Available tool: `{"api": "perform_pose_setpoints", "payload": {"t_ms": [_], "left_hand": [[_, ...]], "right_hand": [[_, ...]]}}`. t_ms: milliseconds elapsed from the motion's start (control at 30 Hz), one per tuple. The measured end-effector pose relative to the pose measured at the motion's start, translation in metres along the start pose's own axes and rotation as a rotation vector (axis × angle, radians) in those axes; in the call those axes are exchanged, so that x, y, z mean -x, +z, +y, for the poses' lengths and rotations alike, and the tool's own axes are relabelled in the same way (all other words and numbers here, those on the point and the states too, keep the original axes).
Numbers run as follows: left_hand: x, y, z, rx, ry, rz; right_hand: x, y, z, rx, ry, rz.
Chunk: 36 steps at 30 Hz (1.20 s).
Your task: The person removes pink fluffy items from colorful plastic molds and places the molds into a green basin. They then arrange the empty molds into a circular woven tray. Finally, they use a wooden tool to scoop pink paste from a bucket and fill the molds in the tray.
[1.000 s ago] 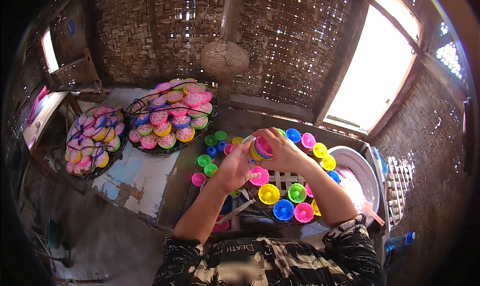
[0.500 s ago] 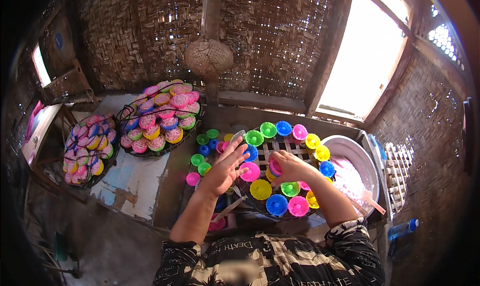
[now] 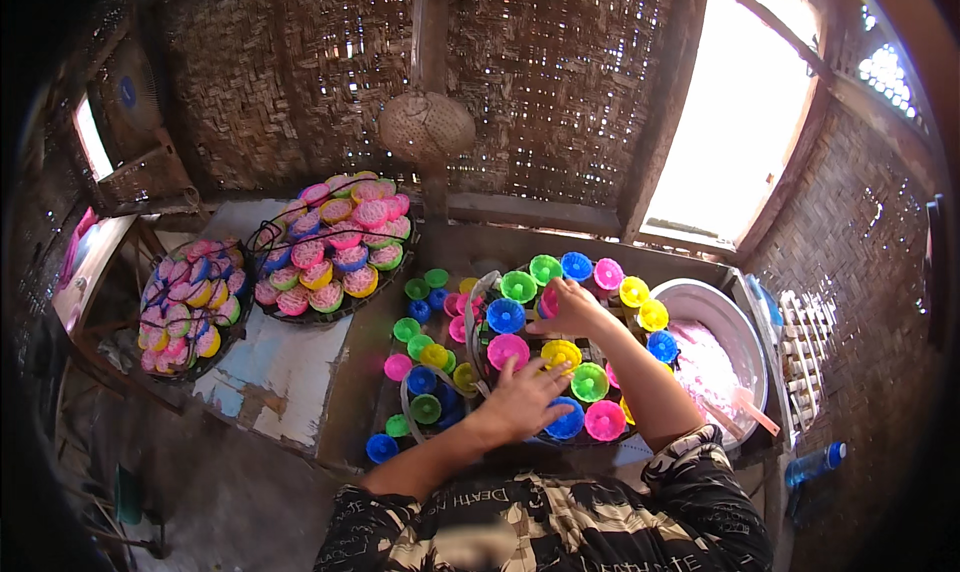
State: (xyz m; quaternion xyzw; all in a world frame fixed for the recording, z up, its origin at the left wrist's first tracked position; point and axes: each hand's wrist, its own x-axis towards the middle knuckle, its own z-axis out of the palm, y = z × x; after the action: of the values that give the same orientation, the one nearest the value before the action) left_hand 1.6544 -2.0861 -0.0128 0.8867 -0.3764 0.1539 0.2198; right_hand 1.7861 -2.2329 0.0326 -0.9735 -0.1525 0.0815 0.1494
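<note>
1. Over the middle of a slatted tray (image 3: 592, 350), among other fluted cups: a pink cup (image 3: 549, 302), with a blue cup (image 3: 505, 316) to the left and a green cup (image 3: 518, 287) beyond that.
2. Right hand (image 3: 577, 310): fingers curled around the pink cup, thumb on the near side, apparently gripping.
3. Left hand (image 3: 520, 404): fingers loosely spread, gripping nothing visible, just beside a yellow cup (image 3: 562, 355). Touching or not, cannot tell.
4. For a tidy placing, by judgement: keep the pink cup upright, lower gently onto the slats, and set the rim beside the neighbours without overlap.
5. Open thumb and fingers together, then lift straight up, to avoid tipping such light-looking cups. Keep the left wrist clear of the near cups.
6. Writing: pale printed lettering on the dark shirt (image 3: 560, 532), partly broken by folds; no legible label on the cups or on the blue bottle (image 3: 815, 464).
</note>
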Motion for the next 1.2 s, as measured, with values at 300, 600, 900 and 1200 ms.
{"api": "perform_pose_setpoints", "payload": {"t_ms": [300, 600, 900, 1200], "left_hand": [[0.001, 0.018, 0.001, -0.081, -0.003, -0.066], [-0.005, 0.009, 0.004, -0.059, -0.017, -0.099], [0.0, -0.003, 0.003, -0.046, -0.05, -0.051], [0.02, -0.03, -0.015, -0.051, -0.175, 0.185]], "right_hand": [[-0.001, -0.004, 0.004, -0.061, -0.043, 0.018], [-0.02, -0.001, 0.035, -0.071, 0.162, 0.248], [-0.021, -0.003, 0.042, -0.209, 0.165, 0.347], [0.007, -0.027, 0.083, 0.037, 0.185, 0.182]]}}
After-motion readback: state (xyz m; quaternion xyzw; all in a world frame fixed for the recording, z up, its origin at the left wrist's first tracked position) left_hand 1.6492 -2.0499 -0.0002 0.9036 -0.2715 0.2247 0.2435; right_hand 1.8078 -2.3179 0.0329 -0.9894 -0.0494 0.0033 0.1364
